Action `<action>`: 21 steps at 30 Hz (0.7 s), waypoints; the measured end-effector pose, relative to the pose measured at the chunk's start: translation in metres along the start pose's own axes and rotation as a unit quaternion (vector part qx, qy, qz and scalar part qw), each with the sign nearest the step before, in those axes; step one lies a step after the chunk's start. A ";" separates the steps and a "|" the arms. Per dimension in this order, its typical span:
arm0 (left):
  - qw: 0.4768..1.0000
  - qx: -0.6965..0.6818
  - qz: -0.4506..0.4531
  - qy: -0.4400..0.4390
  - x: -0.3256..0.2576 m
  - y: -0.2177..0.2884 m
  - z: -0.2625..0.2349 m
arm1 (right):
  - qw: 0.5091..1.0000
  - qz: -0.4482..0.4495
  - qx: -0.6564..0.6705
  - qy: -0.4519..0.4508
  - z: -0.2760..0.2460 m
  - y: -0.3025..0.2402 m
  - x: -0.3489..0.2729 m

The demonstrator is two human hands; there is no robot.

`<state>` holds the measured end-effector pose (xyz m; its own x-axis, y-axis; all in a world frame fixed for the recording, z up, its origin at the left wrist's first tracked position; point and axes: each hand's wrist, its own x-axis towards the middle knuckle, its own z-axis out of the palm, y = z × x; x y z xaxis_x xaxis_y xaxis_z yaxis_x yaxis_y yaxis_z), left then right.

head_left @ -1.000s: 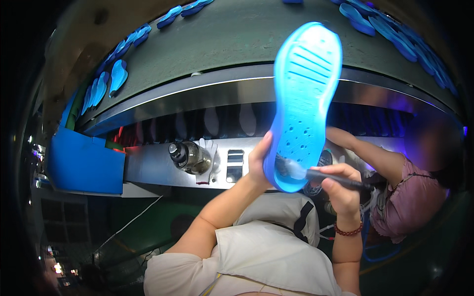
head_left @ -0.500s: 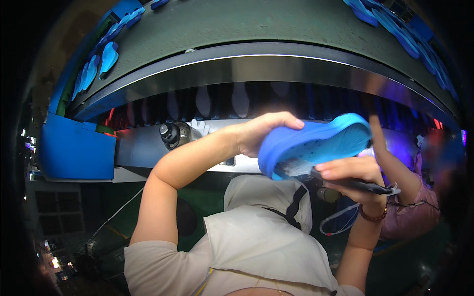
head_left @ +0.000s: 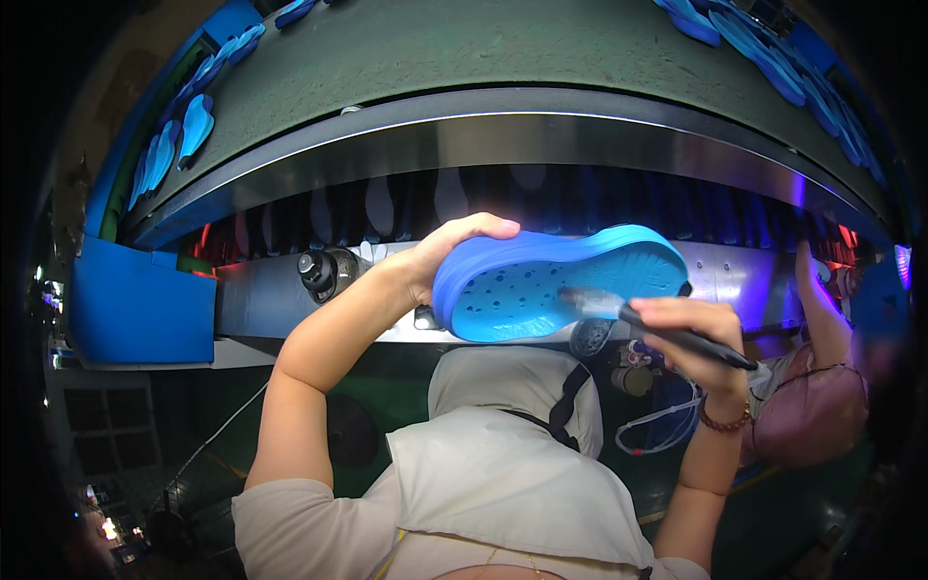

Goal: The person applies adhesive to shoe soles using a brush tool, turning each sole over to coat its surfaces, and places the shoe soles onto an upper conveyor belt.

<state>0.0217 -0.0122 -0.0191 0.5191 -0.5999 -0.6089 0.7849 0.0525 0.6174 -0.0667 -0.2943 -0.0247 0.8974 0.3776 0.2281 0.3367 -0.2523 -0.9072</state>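
Tilted up above the metal ledge is a bright blue shoe sole [head_left: 527, 280], its hollow, dotted side facing me. My left hand [head_left: 440, 253] grips it by its left end, thumb along the upper rim and the other fingers hidden behind. A brush [head_left: 691, 340] with a black handle is pinched in my right hand [head_left: 704, 333]. Its pale bristles, blurred by motion, are at the middle of the sole's inner face and seem to touch it. A shiny wet-looking patch shows near the lower rim.
Beyond a steel edge [head_left: 483, 135] runs a green conveyor belt [head_left: 483, 58], with blue soles [head_left: 196, 126] at left and more blue pieces [head_left: 764, 60] at right. A dark bottle [head_left: 324, 275] stands on the ledge. Another person [head_left: 810, 406] in pink works at the right.
The sole has moved left and turned, showing more of its dotted inside. The brush tip has gone from the sole's left end to its middle.
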 end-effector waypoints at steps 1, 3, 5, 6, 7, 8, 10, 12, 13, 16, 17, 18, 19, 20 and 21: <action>0.998 0.033 0.019 0.045 -0.004 0.003 0.005 | 0.999 -0.038 -0.004 -0.010 0.001 0.008 0.000; 0.998 0.039 0.042 0.011 -0.004 0.005 -0.001 | 0.996 -0.085 -0.016 -0.035 0.004 0.010 -0.005; 0.998 -0.027 0.042 -0.044 -0.011 0.008 -0.015 | 0.991 -0.095 -0.058 -0.072 0.003 -0.010 -0.009; 0.939 -0.217 -0.015 -0.266 -0.003 0.004 -0.034 | 0.992 -0.116 -0.041 -0.042 0.006 -0.016 -0.010; 0.975 -0.131 0.100 -0.149 0.007 -0.012 -0.033 | 0.994 -0.109 -0.027 -0.001 0.005 -0.022 -0.008; 0.976 -0.039 0.212 -0.031 0.021 -0.031 -0.021 | 0.994 -0.101 -0.015 0.043 0.005 -0.027 -0.008; 0.905 -0.302 0.260 -0.149 0.049 -0.053 -0.004 | 0.992 -0.094 -0.008 0.090 0.019 -0.007 0.006; 0.912 -0.252 0.246 -0.211 0.057 -0.062 0.007 | 0.991 -0.011 0.037 0.125 0.030 0.011 0.018; 0.920 -0.274 0.223 -0.168 0.057 -0.065 0.016 | 0.990 -0.010 0.046 0.133 0.035 0.017 0.027; 0.916 -0.293 0.232 -0.147 0.056 -0.064 0.019 | 0.979 -0.134 -0.067 0.137 0.053 0.013 0.034; 0.924 -0.275 0.246 -0.102 0.051 -0.062 0.019 | 0.974 -0.172 -0.112 0.100 0.056 0.007 0.024; 0.930 -0.255 0.258 -0.057 0.047 -0.056 0.019 | 0.963 -0.209 -0.157 0.065 0.059 0.000 0.013; 0.918 -0.278 0.273 -0.071 0.049 -0.055 0.011 | 0.968 -0.200 -0.151 0.023 0.058 -0.013 0.006; 0.919 -0.277 0.273 -0.069 0.049 -0.053 0.008 | 0.971 -0.191 -0.145 -0.019 0.055 -0.026 0.003; 0.917 -0.275 0.275 -0.087 0.048 -0.053 0.009 | 0.978 -0.166 -0.120 -0.044 0.045 -0.034 0.005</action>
<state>0.0019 -0.0514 -0.0764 0.8636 -0.4772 -0.1624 0.4969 0.7515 0.4340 -0.0862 -0.2439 -0.0079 0.7024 0.5473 0.4550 0.6722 -0.2997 -0.6770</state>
